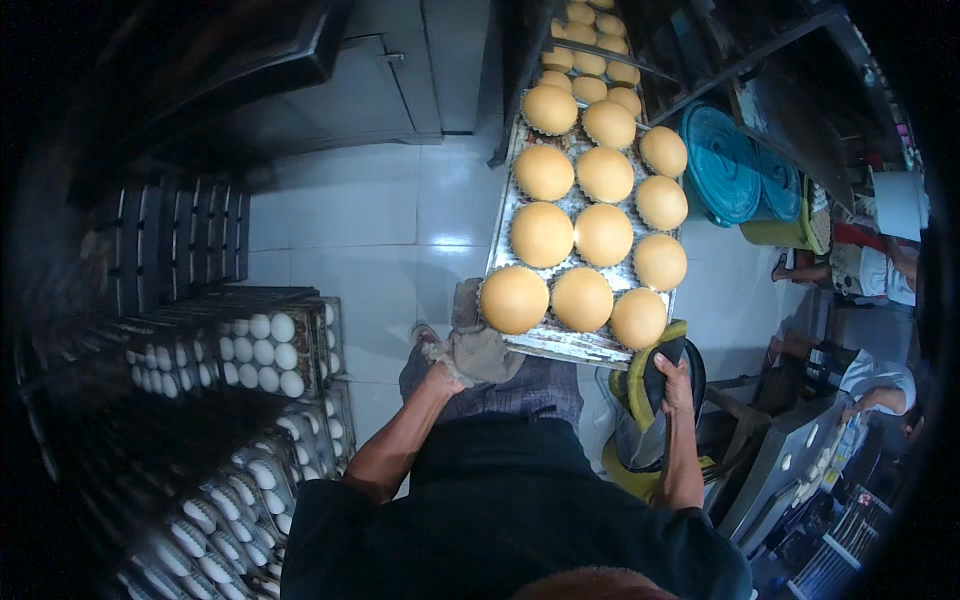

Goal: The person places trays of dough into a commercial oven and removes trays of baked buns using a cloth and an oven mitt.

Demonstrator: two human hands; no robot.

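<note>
In front of me is a metal baking tray (572, 343) carrying rows of round golden buns (543, 235) in fluted cups. Its far end reaches the rack, where more golden buns (588, 62) sit. My left hand (446, 374) grips the near left corner through a worn grey cloth (482, 352), which hides its fingers. At the near right corner, my right hand (677, 383) is closed around a dark pad with a yellow edge (643, 378), pressed against the tray.
Racks of pale, unbaked-looking buns (265, 352) stand at my left. Blue-lidded bins (722, 165) are at the far right. Another person (880, 385) works by a table (785, 465) on the right; a second person (860, 265) is beyond. A dark rack frame (745, 62) overhangs the tray's far right.
</note>
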